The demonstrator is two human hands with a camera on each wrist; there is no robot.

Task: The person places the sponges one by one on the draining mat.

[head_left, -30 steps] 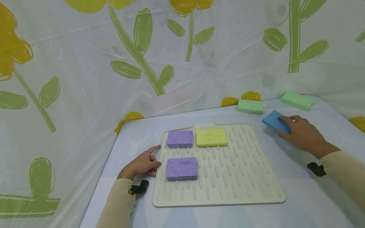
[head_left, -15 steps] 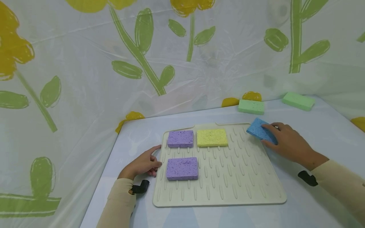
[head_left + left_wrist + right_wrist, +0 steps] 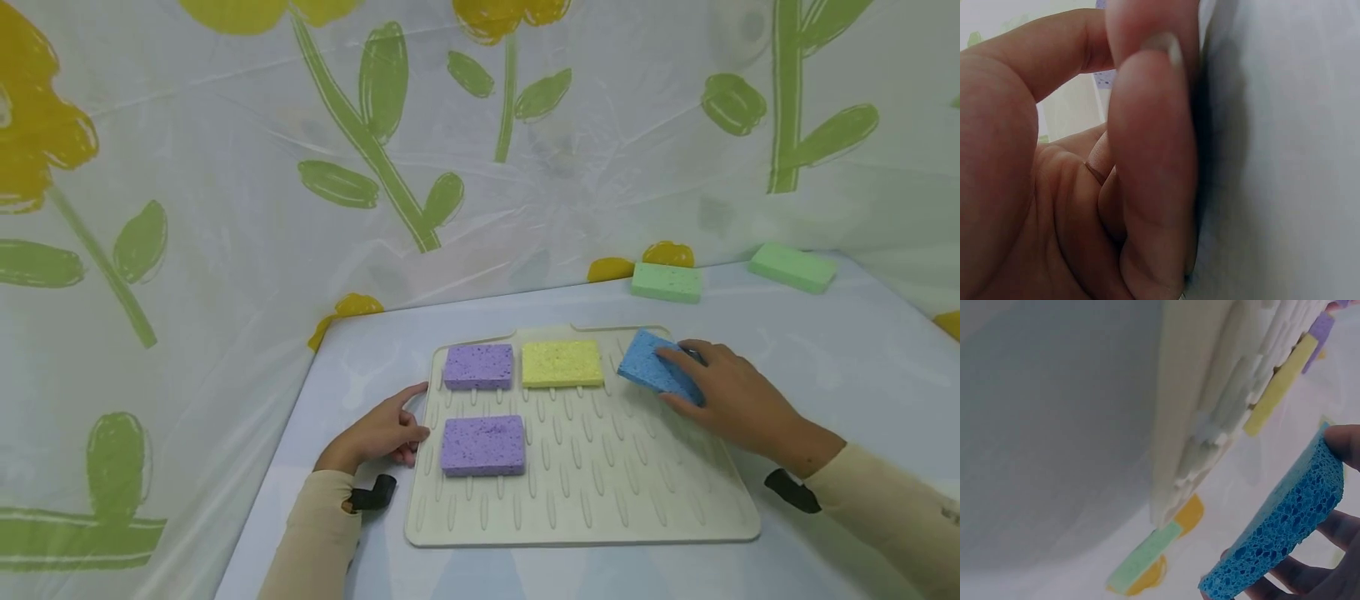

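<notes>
A blue sponge (image 3: 660,367) is held in my right hand (image 3: 742,408), tilted above the right part of the cream ridged mat (image 3: 600,500). In the right wrist view the thumb presses one end of the blue sponge (image 3: 1272,528), with fingers beneath it, and it hangs apart from the mat (image 3: 1210,406). My left hand (image 3: 378,433) rests at the mat's left edge, index fingertip and thumb touching it, other fingers loosely bent. Two purple sponges, one behind (image 3: 478,367) and one in front (image 3: 483,446), lie on the mat's left side, and a yellow sponge (image 3: 562,364) lies at the back middle.
Two green sponges, one nearer (image 3: 666,282) and one farther right (image 3: 792,267), lie on the white table (image 3: 360,358) behind the mat. A flower-printed sheet (image 3: 225,208) hangs behind the table and at its left.
My right hand has carried the blue sponge leftward and toward me, from beside the mat to over it, right of the yellow sponge. The left hand stays at the mat's edge.
</notes>
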